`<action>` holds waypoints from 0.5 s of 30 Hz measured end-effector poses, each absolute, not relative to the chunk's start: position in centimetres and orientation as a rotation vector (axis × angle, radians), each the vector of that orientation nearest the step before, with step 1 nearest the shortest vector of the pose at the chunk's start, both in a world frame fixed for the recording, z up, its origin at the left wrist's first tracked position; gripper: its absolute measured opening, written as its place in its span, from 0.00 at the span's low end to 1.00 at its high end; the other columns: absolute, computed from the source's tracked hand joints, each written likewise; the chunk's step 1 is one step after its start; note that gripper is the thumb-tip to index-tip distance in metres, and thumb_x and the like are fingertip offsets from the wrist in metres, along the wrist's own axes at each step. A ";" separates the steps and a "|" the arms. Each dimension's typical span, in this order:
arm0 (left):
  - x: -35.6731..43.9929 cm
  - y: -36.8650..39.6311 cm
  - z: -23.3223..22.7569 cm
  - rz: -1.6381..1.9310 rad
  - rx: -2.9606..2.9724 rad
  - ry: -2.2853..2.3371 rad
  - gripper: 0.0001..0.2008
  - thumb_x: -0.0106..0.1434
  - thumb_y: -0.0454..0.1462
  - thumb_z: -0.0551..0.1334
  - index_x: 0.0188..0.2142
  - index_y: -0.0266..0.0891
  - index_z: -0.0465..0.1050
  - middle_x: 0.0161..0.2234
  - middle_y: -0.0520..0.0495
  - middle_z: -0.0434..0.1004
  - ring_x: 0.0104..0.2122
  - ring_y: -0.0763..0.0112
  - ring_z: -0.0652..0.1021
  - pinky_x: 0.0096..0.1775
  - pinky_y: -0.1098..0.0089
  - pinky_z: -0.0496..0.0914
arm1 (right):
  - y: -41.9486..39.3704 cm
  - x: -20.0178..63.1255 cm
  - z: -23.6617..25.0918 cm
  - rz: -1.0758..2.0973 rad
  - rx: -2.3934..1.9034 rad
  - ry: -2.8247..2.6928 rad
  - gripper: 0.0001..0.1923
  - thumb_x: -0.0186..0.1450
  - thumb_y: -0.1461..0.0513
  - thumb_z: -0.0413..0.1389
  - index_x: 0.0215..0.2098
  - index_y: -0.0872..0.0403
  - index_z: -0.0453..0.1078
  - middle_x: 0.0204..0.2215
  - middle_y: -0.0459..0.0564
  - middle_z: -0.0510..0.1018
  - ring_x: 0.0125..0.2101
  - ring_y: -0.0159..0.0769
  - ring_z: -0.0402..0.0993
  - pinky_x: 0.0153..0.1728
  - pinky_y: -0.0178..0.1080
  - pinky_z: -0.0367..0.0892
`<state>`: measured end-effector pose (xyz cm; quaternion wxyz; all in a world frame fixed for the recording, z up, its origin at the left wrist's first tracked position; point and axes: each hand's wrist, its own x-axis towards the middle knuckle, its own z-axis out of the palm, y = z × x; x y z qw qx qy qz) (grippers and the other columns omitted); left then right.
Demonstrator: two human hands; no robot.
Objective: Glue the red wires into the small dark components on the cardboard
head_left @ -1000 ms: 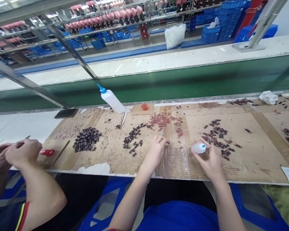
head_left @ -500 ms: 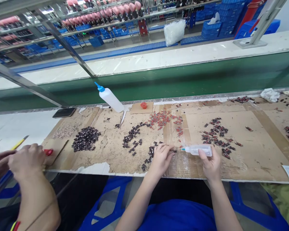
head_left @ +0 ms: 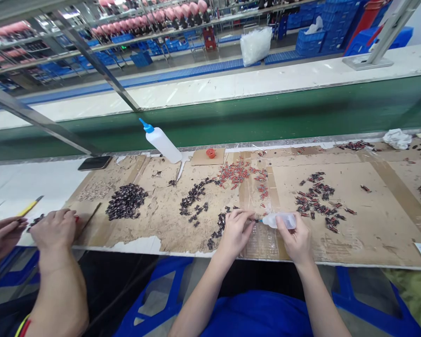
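My left hand (head_left: 236, 230) is closed in a pinch on a small dark part, which its fingers mostly hide. In my right hand (head_left: 296, 238) is a small translucent squeeze bottle (head_left: 280, 220), lying on its side with the blue tip pointing left. That tip is at the small part by my left fingertips; whether they touch I cannot tell. Loose black parts (head_left: 215, 231) lie just left of my left hand. Beyond my hands is a pile of small red parts (head_left: 235, 173). Joined red-and-black pieces (head_left: 315, 194) are scattered to the right of the bottle.
A large white bottle (head_left: 163, 145) with a blue nozzle leans at the back, near an orange-red cap (head_left: 210, 153) on cardboard. A black pile (head_left: 127, 202) lies to the left. At far left a co-worker's hands (head_left: 54, 229) are busy near a yellow knife (head_left: 31, 206).
My right hand has moved left with the squeeze bottle, bringing its tip to my left fingertips. The co-worker's nearer hand has shifted right, away from their other hand.
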<state>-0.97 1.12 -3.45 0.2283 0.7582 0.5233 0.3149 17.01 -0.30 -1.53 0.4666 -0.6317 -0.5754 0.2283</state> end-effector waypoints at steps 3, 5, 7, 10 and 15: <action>-0.9 1.1 -3.4 0.851 2.077 1.449 0.12 0.61 0.30 0.62 0.45 0.42 0.73 0.37 0.47 0.82 0.44 0.61 0.75 0.47 0.58 0.68 | -0.3 16.9 -1.4 0.558 -1.553 -1.405 0.19 0.61 0.45 0.53 0.24 0.50 0.60 0.14 0.41 0.67 0.14 0.31 0.62 0.18 0.34 0.59; -0.9 1.1 -3.4 0.835 2.064 1.457 0.12 0.61 0.30 0.62 0.45 0.41 0.73 0.38 0.47 0.82 0.45 0.61 0.75 0.47 0.58 0.68 | -0.4 16.9 -1.4 0.559 -1.551 -1.398 0.20 0.61 0.45 0.53 0.23 0.50 0.60 0.14 0.41 0.67 0.14 0.31 0.61 0.18 0.34 0.59; -0.9 1.1 -3.3 0.823 2.053 1.461 0.12 0.61 0.30 0.62 0.45 0.41 0.73 0.38 0.46 0.82 0.45 0.60 0.75 0.48 0.57 0.68 | -0.4 16.9 -1.3 0.564 -1.557 -1.386 0.20 0.61 0.45 0.53 0.23 0.50 0.60 0.14 0.41 0.67 0.15 0.31 0.61 0.18 0.34 0.59; -0.9 1.1 -3.2 0.826 2.044 1.465 0.12 0.61 0.30 0.62 0.44 0.42 0.74 0.38 0.47 0.82 0.45 0.61 0.75 0.48 0.57 0.67 | -0.4 16.9 -1.3 0.567 -1.571 -1.361 0.20 0.61 0.45 0.53 0.23 0.49 0.59 0.14 0.41 0.67 0.15 0.31 0.61 0.18 0.33 0.59; -0.8 1.1 -3.1 0.828 2.049 1.482 0.12 0.60 0.29 0.63 0.44 0.41 0.74 0.37 0.48 0.82 0.44 0.63 0.75 0.47 0.60 0.66 | -0.4 17.0 -1.6 0.590 -1.541 -1.394 0.18 0.61 0.47 0.54 0.24 0.50 0.60 0.14 0.41 0.67 0.16 0.31 0.61 0.19 0.33 0.59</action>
